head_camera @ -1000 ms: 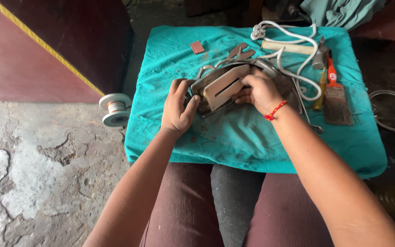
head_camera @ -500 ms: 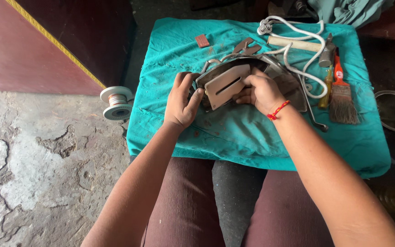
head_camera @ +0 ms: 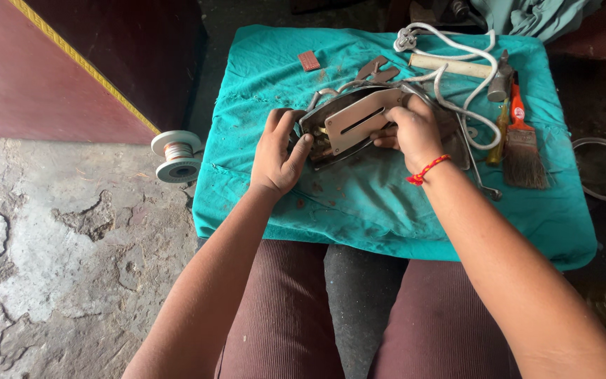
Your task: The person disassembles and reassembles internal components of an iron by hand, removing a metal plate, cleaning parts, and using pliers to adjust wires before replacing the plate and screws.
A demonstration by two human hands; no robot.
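Left hand (head_camera: 279,153): fingers curled on the rim of the iron body (head_camera: 351,125), steadying it on the teal cloth (head_camera: 387,203)
Right hand (head_camera: 412,130): clamped on the far side, tilting the metal plate (head_camera: 359,119) upward; brush (head_camera: 522,144) lies aside

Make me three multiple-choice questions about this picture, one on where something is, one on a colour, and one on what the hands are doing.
1. Where does the spool of wire lie?
A. on the floor left of the cloth
B. on the cloth by the paintbrush
C. on the person's lap

2. What colour is the cloth under the work?
A. red
B. teal
C. white

3. How is the metal iron body held?
A. it lies untouched
B. one hand alone lifts it
C. both hands grip it

Answers: 1 A, the spool sits on the cracked concrete beside the cloth's left edge. 2 B, the cloth is teal all over, with rusty specks. 3 C, the left hand clasps its left end and the right hand grips its right side.
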